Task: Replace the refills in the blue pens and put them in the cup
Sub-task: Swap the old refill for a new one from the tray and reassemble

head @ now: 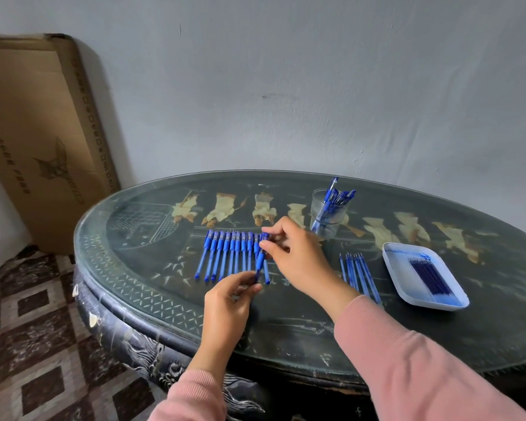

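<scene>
- The pen (260, 259) sits over the row (225, 253), long axis pointing away from the person.
- The left hand (225, 302) pinches its near tip, the right hand (298, 259) its far cap, fingers (267, 245) narrow.
- The cup (328, 220) stands beyond, nearer the right hand.

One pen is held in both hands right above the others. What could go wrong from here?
The blue pen, pinched by the left hand and right hand, hangs over the row of pens; a slip could scatter them. The right sleeve passes close to the loose refills and might sweep them off. The glass cup holds leaning pens, so adding another could tip it.
</scene>
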Motion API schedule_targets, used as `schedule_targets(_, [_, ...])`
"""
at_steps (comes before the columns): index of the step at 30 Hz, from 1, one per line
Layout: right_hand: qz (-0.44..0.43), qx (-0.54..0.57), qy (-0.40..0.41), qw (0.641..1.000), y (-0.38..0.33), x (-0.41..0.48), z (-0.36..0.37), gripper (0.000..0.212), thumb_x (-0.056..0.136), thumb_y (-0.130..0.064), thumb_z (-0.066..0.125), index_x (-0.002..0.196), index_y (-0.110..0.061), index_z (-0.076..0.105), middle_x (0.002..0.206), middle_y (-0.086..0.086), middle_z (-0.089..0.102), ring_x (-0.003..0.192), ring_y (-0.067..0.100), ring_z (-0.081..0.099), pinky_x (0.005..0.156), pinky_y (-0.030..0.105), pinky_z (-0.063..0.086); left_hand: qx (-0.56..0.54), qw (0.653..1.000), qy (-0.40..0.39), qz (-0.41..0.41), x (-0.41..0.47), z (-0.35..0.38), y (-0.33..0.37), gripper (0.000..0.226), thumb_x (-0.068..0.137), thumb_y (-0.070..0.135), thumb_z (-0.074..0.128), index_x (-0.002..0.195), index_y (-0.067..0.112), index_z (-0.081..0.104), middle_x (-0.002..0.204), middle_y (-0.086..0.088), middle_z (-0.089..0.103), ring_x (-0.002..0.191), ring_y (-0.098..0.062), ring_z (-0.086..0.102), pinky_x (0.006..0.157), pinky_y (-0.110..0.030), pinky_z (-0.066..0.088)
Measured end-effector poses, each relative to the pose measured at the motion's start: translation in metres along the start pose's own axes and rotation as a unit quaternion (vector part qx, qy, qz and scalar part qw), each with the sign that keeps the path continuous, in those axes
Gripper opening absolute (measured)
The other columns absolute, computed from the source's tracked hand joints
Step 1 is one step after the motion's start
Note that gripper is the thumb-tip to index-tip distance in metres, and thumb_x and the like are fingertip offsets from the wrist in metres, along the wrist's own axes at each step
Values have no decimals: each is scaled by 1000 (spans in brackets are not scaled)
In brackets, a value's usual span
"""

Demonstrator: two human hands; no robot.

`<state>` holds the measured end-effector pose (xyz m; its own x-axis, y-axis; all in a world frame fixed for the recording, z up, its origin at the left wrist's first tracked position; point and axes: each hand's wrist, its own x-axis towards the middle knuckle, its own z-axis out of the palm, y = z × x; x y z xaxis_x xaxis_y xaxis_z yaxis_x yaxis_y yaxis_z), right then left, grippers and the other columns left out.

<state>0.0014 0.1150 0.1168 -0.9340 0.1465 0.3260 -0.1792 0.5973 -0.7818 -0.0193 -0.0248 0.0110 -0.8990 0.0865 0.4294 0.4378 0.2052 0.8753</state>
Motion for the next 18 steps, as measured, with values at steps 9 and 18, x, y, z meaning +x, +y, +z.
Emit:
schedule_targets(9, [20,66,103,992,7,-7,-34,38,88,-3,68,97,-37,52,87,1,62,79,21,71,65,43,62,58,996,-25,58,-3,3,3,29,81,38,72,102,18,75,95,13,71,88,3,66,83,-15,52])
schedule_targets(18, [-21,-30,385,922,18,63,-158,18,95,-14,60,112,-18,53,94,7,69,80,29,71,78,46,56,118,992,-16,50,-4,5,-1,3,86,28,72,89,27,72,88,22,66,83,0,66,78,-34,56])
